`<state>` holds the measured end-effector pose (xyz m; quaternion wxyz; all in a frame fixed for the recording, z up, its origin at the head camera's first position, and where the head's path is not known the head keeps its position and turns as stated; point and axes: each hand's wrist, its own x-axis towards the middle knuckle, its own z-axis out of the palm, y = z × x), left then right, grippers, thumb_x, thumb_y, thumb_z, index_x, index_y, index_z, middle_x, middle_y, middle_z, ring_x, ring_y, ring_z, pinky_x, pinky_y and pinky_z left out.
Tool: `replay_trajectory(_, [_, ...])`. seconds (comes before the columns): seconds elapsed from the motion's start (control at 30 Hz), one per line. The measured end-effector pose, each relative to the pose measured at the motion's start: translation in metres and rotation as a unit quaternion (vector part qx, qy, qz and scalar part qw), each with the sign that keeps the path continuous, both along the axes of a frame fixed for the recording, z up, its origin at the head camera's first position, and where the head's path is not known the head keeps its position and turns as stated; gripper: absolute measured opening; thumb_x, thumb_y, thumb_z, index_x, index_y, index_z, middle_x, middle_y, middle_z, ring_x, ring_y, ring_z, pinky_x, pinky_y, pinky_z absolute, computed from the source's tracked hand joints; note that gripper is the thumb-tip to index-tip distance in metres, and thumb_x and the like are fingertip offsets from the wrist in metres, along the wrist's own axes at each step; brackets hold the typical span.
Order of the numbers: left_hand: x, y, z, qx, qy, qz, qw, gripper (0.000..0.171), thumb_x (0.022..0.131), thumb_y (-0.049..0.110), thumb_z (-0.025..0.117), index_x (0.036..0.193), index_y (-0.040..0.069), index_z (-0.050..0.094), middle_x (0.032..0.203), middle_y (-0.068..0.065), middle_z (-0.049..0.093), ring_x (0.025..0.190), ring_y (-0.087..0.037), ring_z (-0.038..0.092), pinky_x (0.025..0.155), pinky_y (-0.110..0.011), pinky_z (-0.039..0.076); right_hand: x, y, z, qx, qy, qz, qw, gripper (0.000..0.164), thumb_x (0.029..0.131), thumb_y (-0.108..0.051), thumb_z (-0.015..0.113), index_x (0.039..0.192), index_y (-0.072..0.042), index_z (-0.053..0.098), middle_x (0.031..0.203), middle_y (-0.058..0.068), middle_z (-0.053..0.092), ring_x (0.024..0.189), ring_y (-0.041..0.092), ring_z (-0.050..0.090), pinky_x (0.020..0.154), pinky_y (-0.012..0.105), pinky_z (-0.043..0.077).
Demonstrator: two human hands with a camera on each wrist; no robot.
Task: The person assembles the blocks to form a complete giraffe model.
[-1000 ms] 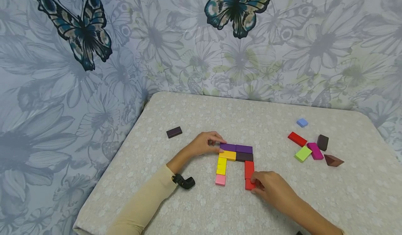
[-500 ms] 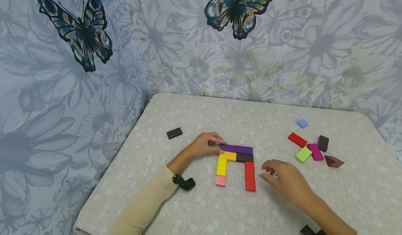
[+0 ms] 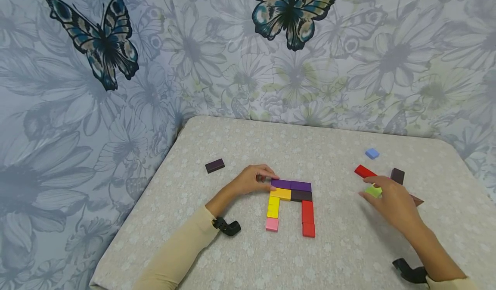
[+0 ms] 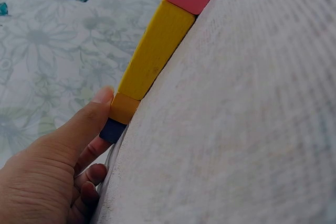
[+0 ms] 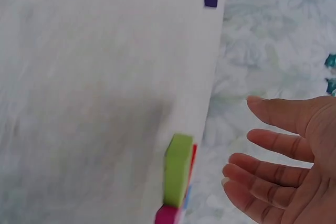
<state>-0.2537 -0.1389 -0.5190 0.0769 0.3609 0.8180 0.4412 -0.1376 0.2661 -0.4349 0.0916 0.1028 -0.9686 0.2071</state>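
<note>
My left hand (image 3: 253, 180) pinches the left end of a flat block arrangement, its thumb at the orange block (image 4: 125, 107) and its index finger at a purple block (image 3: 280, 184). A second purple block (image 3: 300, 187) and a dark brown block (image 3: 301, 196) continue that top. Yellow (image 3: 273, 207) and pink blocks (image 3: 272, 225) make the left leg; two red blocks (image 3: 308, 212) make the right. My right hand (image 3: 395, 201), fingers apart and holding nothing, hovers by a lime green block (image 5: 178, 169) at the right. A magenta block (image 5: 167, 215) is covered by that hand in the head view.
Near the right hand lie a loose red block (image 3: 363, 170), a dark block (image 3: 397, 176) and a brown triangular block (image 3: 417, 200). Farther back is a light blue block (image 3: 372, 153). Another dark block (image 3: 215, 165) lies at the left. Patterned cloth covers the table (image 3: 232, 260); a wall stands behind.
My right hand has let go of the lower red block in the right leg and moved right, over the loose blocks. The left hand has stayed at the arrangement's upper left corner.
</note>
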Motion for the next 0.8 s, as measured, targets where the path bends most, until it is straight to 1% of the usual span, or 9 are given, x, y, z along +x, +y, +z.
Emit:
replay_trajectory(0.1, [0.001,0.000,0.001,0.001,0.002,-0.001,1.0000,0.035,0.085,0.026,0.084,0.119,0.018,0.078,0.108,0.007,0.067,0.080,-0.012,0.053,0.069,-0.025,0.045,-0.005,0.012,-0.006,0.008,-0.027,-0.015,0.999,0.047,0.082,-0.016,0.085,0.117,0.009,0.067,0.107,0.031,0.067,0.079,0.036,0.063,0.063,0.049,0.053])
replay_trajectory(0.13, [0.002,0.000,0.001,0.002,0.002,-0.001,1.0000,0.035,0.086,0.026,0.084,0.119,0.018,0.078,0.108,0.006,0.068,0.080,-0.013,0.053,0.069,-0.026,0.045,-0.007,0.016,-0.008,0.013,-0.036,-0.020,0.999,0.048,0.081,-0.016,0.085,0.117,0.010,0.066,0.107,0.031,0.066,0.080,0.037,0.062,0.063,0.050,0.053])
replay_trajectory(0.23, [0.003,0.000,0.003,0.007,0.002,-0.002,1.0000,0.035,0.085,0.025,0.085,0.118,0.016,0.078,0.107,0.005,0.068,0.080,-0.014,0.053,0.069,-0.026,0.045,-0.009,0.025,-0.012,0.025,-0.058,-0.029,0.998,0.051,0.080,-0.017,0.086,0.118,0.011,0.065,0.109,0.033,0.064,0.084,0.043,0.061,0.065,0.053,0.054])
replay_trajectory(0.3, [0.003,0.000,0.003,0.009,0.002,-0.002,1.0000,0.035,0.085,0.024,0.085,0.118,0.016,0.078,0.107,0.005,0.068,0.080,-0.013,0.053,0.069,-0.026,0.044,-0.010,0.029,-0.013,0.030,-0.067,-0.032,0.997,0.051,0.080,-0.018,0.086,0.116,0.011,0.066,0.111,0.035,0.064,0.092,0.048,0.061,0.069,0.057,0.054])
replay_trajectory(0.37, [0.003,0.000,0.003,0.008,0.003,-0.002,1.0000,0.034,0.085,0.024,0.085,0.118,0.016,0.078,0.107,0.005,0.068,0.080,-0.013,0.053,0.069,-0.025,0.045,-0.010,0.031,-0.014,0.030,-0.077,-0.035,0.996,0.049,0.079,-0.019,0.086,0.114,0.009,0.068,0.112,0.035,0.064,0.096,0.050,0.061,0.070,0.058,0.054])
replay_trajectory(0.53, [0.003,0.000,0.002,0.012,0.004,-0.004,0.9999,0.034,0.085,0.024,0.085,0.117,0.015,0.078,0.108,0.005,0.068,0.079,-0.013,0.053,0.069,-0.025,0.046,-0.013,0.032,-0.014,0.035,-0.094,-0.033,0.994,0.047,0.076,-0.021,0.089,0.110,0.007,0.071,0.107,0.031,0.066,0.086,0.040,0.061,0.062,0.048,0.053])
replay_trajectory(0.6, [0.003,0.000,0.003,0.014,0.001,-0.003,0.9999,0.034,0.085,0.025,0.085,0.117,0.016,0.078,0.108,0.005,0.068,0.079,-0.013,0.053,0.069,-0.026,0.046,-0.014,0.031,-0.014,0.037,-0.096,-0.030,0.994,0.045,0.075,-0.020,0.090,0.108,0.005,0.072,0.101,0.027,0.068,0.080,0.034,0.060,0.058,0.042,0.050])
replay_trajectory(0.7, [0.002,0.000,0.003,0.014,-0.002,-0.002,0.9999,0.034,0.085,0.026,0.085,0.117,0.017,0.078,0.108,0.007,0.068,0.079,-0.013,0.054,0.070,-0.026,0.046,-0.016,0.031,-0.015,0.037,-0.097,-0.021,0.994,0.042,0.075,-0.018,0.090,0.105,0.005,0.072,0.091,0.019,0.068,0.075,0.027,0.057,0.056,0.037,0.046])
replay_trajectory(0.8, [0.003,0.000,0.003,0.012,0.000,-0.002,0.9999,0.034,0.085,0.026,0.085,0.117,0.017,0.078,0.108,0.006,0.068,0.079,-0.013,0.054,0.070,-0.026,0.046,-0.017,0.031,-0.016,0.035,-0.094,-0.016,0.995,0.037,0.075,-0.016,0.090,0.101,0.003,0.073,0.084,0.012,0.067,0.073,0.025,0.054,0.056,0.034,0.043])
